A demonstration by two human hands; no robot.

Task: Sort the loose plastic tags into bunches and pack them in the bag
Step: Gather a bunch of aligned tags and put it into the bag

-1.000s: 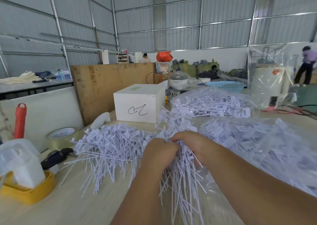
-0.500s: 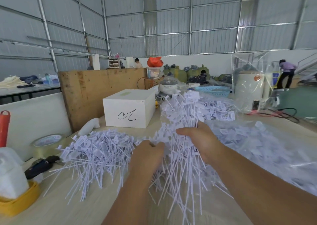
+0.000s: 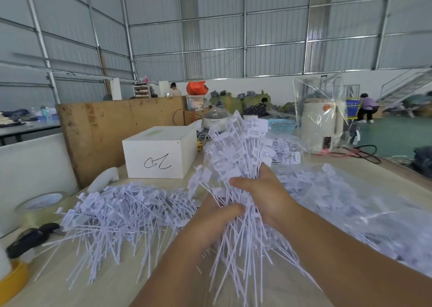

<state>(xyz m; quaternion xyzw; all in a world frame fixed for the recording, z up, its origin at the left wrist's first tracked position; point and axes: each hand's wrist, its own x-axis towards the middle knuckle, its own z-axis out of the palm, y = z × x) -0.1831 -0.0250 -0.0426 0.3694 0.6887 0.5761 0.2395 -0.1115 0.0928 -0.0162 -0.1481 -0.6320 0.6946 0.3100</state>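
Note:
A thick bunch of white plastic tags stands upright above the table, flat heads up and thin tails fanning down. My right hand grips the bunch around its middle from the right. My left hand holds it from the left, just below, fingers curled into the tails. A loose pile of the same tags lies on the wooden table to the left. A clear plastic bag with tags inside lies flat to the right.
A white box with a black scribble stands behind the pile. A tape roll, a black tool and a yellow holder sit at the left. A second bag of tags, a white appliance and cables lie behind. People work far back.
Both hands have lifted the bunch off the table and turned it upright, heads pointing up. The view has tilted upward.

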